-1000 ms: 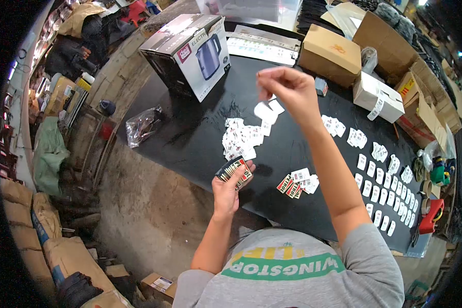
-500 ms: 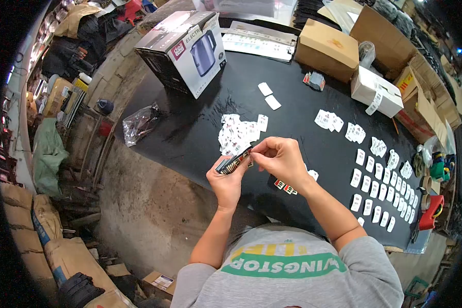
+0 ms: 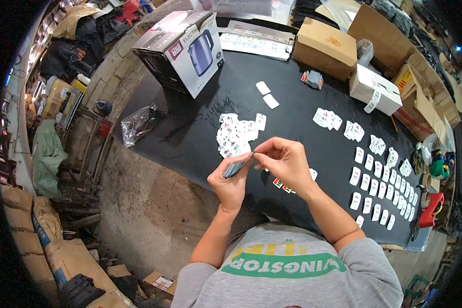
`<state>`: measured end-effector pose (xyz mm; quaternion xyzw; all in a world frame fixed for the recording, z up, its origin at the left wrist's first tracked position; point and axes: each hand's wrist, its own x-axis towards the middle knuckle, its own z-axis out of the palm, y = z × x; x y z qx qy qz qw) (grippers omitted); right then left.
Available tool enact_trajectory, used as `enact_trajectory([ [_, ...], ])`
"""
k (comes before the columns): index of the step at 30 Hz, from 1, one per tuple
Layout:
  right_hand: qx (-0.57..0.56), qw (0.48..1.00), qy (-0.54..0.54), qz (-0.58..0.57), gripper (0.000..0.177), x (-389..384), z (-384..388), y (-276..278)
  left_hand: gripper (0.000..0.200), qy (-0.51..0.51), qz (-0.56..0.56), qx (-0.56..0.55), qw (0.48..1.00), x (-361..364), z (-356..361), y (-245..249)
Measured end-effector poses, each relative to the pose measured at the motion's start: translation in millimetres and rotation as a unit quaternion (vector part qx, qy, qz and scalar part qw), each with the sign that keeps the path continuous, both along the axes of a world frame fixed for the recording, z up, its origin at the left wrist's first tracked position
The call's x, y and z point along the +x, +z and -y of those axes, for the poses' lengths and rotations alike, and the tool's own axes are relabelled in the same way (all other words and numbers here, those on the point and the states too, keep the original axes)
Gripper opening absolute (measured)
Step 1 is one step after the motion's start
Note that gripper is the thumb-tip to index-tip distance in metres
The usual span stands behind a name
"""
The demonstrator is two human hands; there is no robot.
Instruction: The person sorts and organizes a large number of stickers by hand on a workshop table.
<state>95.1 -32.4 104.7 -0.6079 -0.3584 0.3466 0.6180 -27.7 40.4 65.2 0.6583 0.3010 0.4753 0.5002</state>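
Note:
My left hand [image 3: 228, 189] is wrapped round a stack of dark printed tags [image 3: 233, 169], with their edges fanned toward me. My right hand [image 3: 286, 165] pinches at the upper end of this stack; its fingertips seem to hold the edge of one tag, partly hidden. Beneath my right wrist, several red-and-black tags [image 3: 278, 183] lie on the black table [image 3: 190, 133], partly covered by the arm. Just beyond my left hand is a loose heap of white barcode labels [image 3: 235, 134]. Two blank white labels [image 3: 270, 100] rest farther back.
Rows of white labels [image 3: 376, 189] and several small label piles [image 3: 327, 118] cover the right side. An electric kettle box [image 3: 187, 56] stands at the back left, near a clear plastic bag [image 3: 137, 124]. Cardboard boxes [image 3: 324, 49] and a red tape dispenser [image 3: 431, 209] line the far and right edges.
The stack in my left hand has turned, so its printed face no longer shows and its edges do. My right fingertips remain at its upper end. The view has shifted slightly.

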Motion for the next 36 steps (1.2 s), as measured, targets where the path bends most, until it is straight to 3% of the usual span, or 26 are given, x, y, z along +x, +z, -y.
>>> enact_trajectory([
  [1, 0.045, 0.996, -0.003, -0.072, 0.015, 0.0, 1.4, 0.8, 0.016, 0.0, -0.005, 0.044, 0.999, 1.1, -0.7, 1.3],
  [2, 0.042, 0.996, -0.006, -0.072, 0.015, 2.9, 2.9, 3.0, 0.016, -0.002, -0.005, 0.04, 0.999, 3.2, -2.9, 2.4],
  [4, 0.055, 0.987, 0.049, -0.141, 0.02, 14.1, 6.4, 12.7, 0.022, -0.016, -0.004, 0.2, 0.98, 7.9, -9.0, 6.6],
  [8, -0.004, 0.994, 0.051, -0.094, 0.013, 28.2, 20.1, 29.9, 0.025, -0.035, -0.02, 0.309, 0.95, 16.0, -8.6, 19.8],
  [10, -0.026, 0.994, 0.026, -0.105, 0.011, 33.1, 27.1, 34.3, 0.025, -0.055, -0.022, 0.305, 0.951, 18.6, -1.8, 22.1],
  [13, -0.004, 0.995, -0.085, -0.048, 0.015, 50.9, 29.3, 20.8, 0.013, -0.142, -0.061, 0.038, 0.987, 24.0, 19.1, 16.6],
  [17, -0.039, 0.992, -0.119, -0.009, 0.015, 78.1, 37.7, 3.7, 0.013, -0.211, -0.134, -0.135, 0.959, 21.8, 40.1, -9.2],
  [21, -0.09, 0.989, -0.113, -0.016, 0.015, 91.3, 45.4, -27.5, 0.018, -0.237, -0.198, -0.134, 0.942, 18.1, 55.0, -32.2],
  [24, -0.12, 0.985, -0.121, -0.025, 0.016, 92.2, 44.9, -42.0, 0.018, -0.241, -0.176, -0.171, 0.939, 18.5, 62.8, -43.6],
  [28, -0.148, 0.977, -0.145, 0.052, 0.017, 98.9, 36.9, -70.5, 0.02, -0.241, -0.192, -0.223, 0.925, 14.0, 59.9, -46.5],
  [32, -0.224, 0.963, -0.12, 0.095, 0.02, 106.3, 19.7, -77.5, 0.019, -0.188, -0.207, -0.206, 0.938, -2.9, 52.0, -47.0],
  [34, -0.139, 0.89, -0.158, 0.404, 0.024, 104.0, 1.4, -76.1, 0.018, -0.171, -0.181, -0.227, 0.942, -10.5, 47.6, -44.6],
  [35, -0.136, 0.923, -0.112, 0.342, 0.026, 105.6, -12.2, -73.3, 0.019, -0.164, -0.14, -0.28, 0.936, -13.8, 45.3, -42.9],
  [36, -0.135, 0.924, -0.108, 0.342, 0.026, 105.5, -29.4, -71.3, 0.021, -0.156, -0.098, -0.332, 0.925, -17.2, 42.4, -42.2],
])
